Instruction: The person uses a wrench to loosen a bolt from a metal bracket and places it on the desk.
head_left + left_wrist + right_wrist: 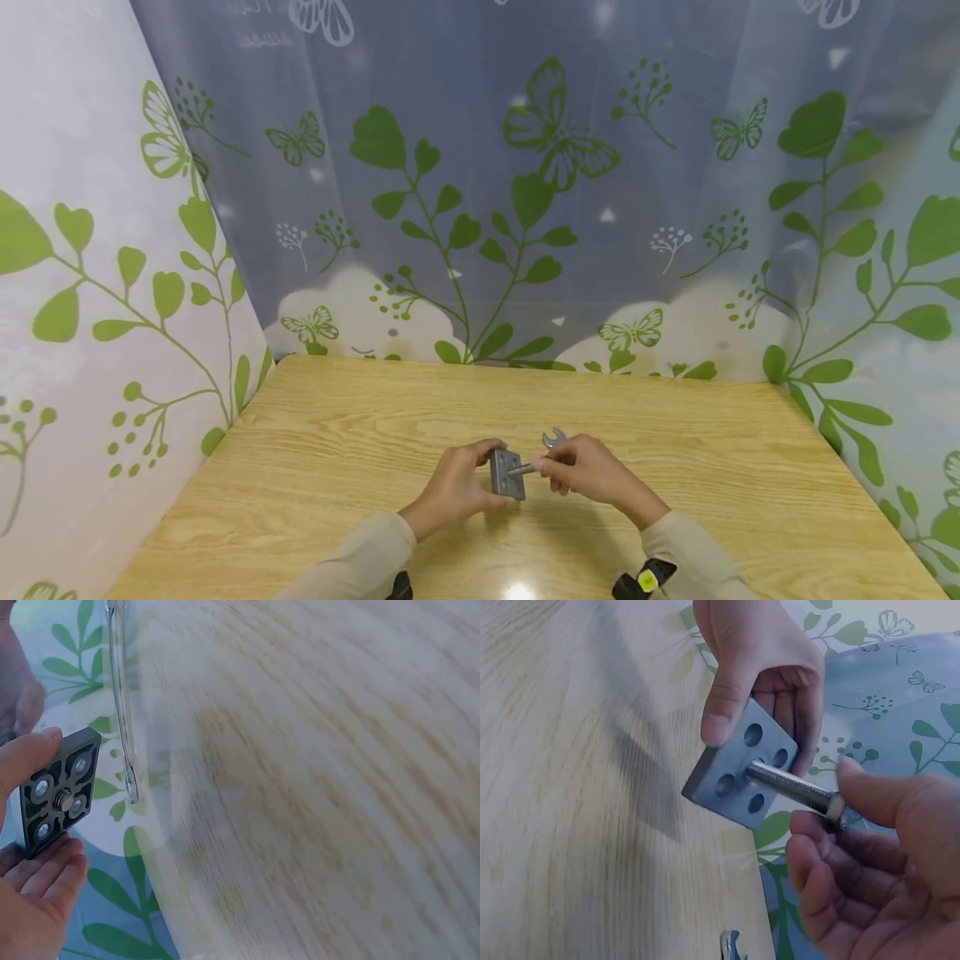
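Note:
My left hand point(453, 487) holds a grey square metal plate point(512, 489) by its edges, thumb on one side and fingers on the other. A threaded bolt point(791, 787) sticks out of the plate's middle, among several round holes. On the plate's other face point(39, 812), the bolt's end point(64, 800) shows at the centre. With thumb and fingertips, my right hand point(588, 472) pinches the bolt's outer end, where a hex-shaped piece point(835, 805) shows. An open-ended wrench point(553, 437) lies on the table just beyond the right hand, partly hidden by it.
The wood-grain table point(337, 433) extends around both hands. Patterned curtains point(465, 208) with leaves and butterflies hang behind its back edge and at the sides. A black strapped device point(645, 580) sits on the right sleeve.

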A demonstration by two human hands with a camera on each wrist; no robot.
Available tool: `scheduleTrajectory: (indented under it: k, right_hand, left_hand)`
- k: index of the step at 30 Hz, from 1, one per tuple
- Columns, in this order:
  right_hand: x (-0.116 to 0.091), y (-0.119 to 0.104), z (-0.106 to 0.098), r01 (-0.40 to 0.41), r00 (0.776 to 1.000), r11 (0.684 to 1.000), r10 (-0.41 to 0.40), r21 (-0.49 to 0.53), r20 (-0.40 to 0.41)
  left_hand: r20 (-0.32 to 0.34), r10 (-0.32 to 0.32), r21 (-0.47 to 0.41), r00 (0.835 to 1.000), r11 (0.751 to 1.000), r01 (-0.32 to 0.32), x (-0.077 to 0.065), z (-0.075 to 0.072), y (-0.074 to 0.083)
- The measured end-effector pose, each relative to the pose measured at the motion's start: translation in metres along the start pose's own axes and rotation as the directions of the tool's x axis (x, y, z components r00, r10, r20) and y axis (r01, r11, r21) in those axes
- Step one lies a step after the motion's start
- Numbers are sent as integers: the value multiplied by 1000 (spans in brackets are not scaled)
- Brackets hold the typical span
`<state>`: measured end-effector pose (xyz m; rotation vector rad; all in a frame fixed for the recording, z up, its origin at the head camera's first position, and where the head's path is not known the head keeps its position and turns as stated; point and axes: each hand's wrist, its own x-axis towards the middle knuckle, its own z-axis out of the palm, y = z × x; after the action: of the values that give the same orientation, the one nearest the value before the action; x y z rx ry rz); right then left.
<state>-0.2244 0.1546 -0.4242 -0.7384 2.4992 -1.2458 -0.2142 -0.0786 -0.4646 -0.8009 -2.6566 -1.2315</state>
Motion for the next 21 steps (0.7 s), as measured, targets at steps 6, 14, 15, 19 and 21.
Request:
scheduleTrajectory:
  k: [6, 14, 15, 19, 21]
  right_hand:
    - [-2, -1, -4, 152, 986, 982, -158, -115, -50]
    - [-2, 1, -4, 180, 981, 979, -186, -95, -61]
    - [-2, 1, -4, 173, 982, 981, -178, -92, -57]
    - [-2, 3, -4, 115, 993, 991, -115, -66, 11]
    - [-2, 4, -4, 82, 996, 996, -80, -37, 49]
  left_hand:
    - [2, -3, -3, 1000, 1000, 3, -1, 0, 0]
    - [0, -8, -24, 1000, 1000, 8, 0, 0, 0]
    - [0, -7, -26, 1000, 1000, 7, 0, 0, 0]
    - [-1, -4, -36, 1000, 999, 3, -1, 1, -1]
    - [-3, -6, -42, 1000, 999, 6, -1, 2, -1]
